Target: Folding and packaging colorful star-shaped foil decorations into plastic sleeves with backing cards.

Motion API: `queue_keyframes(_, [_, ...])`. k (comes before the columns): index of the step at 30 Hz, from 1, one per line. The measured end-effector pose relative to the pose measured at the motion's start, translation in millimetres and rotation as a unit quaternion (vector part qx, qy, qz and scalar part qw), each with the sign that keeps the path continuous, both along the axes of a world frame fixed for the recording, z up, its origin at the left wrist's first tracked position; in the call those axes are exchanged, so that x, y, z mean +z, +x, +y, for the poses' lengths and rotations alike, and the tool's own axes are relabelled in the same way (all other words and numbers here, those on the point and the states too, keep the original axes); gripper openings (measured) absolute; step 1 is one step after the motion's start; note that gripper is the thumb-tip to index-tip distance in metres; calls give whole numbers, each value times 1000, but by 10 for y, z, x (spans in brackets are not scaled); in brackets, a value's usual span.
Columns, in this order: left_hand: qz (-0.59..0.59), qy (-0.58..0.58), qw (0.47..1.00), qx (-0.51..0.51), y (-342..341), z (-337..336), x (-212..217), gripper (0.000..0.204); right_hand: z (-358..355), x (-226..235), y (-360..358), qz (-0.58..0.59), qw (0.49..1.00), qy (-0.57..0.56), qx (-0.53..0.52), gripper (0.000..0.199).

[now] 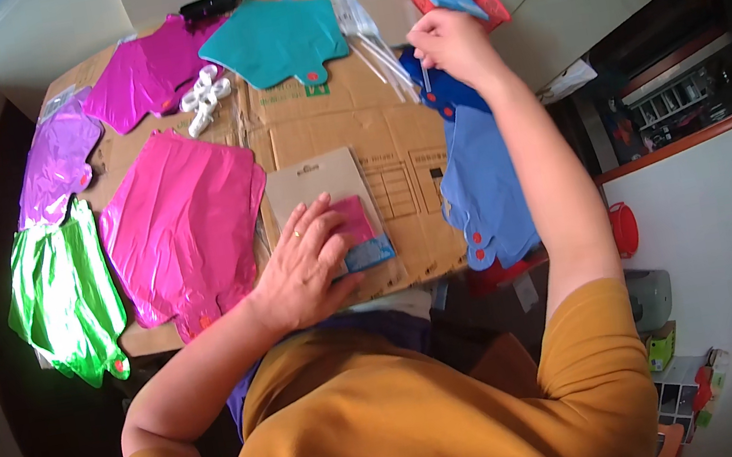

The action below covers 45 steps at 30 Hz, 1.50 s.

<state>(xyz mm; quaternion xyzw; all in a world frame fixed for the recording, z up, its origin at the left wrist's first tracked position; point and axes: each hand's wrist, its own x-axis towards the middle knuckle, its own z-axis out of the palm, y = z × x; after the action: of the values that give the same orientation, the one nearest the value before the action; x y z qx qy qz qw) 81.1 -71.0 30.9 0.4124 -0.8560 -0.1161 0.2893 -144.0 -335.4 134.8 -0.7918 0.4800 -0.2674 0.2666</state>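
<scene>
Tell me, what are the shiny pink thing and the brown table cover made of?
The pink balloon looks like thin metallic foil film: it lies flat and crinkled, with bright glints. The brown sheet looks like matte corrugated cardboard, probably a flattened box, going by its fold creases. The left hand rests on a packet on it.

Foil balloons (183,224) spread along the bench's (393,157) left edge and far edge, card packet (334,205) at the near edge, more balloons (483,181) overhanging the right edge.
</scene>
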Motion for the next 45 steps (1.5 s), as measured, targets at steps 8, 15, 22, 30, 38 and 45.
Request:
queue_keyframes(8, [17, -75, 997, -21, -62, 30, 25, 26, 2233, -181, -591, -329, 927, 167, 71, 15])
queue_keyframes(15, [16, -106, 994, -22, -102, 41, -35, 22, 3128, -1107, -578, -468, 882, 41, 36, 14])
queue_keyframes(22, [42, -135, 990, -3, -168, 100, -17, 16, 3162, -1247, -278, -303, 946, -111, 27, 20])
queue_keyframes(30, [55, -111, 992, -15, -134, 126, -57, 22, 3035, -1397, -175, -2, 898, -438, 51, 31])
queue_keyframes(38, [43, -99, 994, -28, -66, 134, -86, 23, 2988, -990, -230, 79, 959, -237, 137, 45])
queue_keyframes(45, [32, -121, 991, -54, -60, 116, -115, 15, 2573, -916, -139, 32, 999, -24, -11, 44])
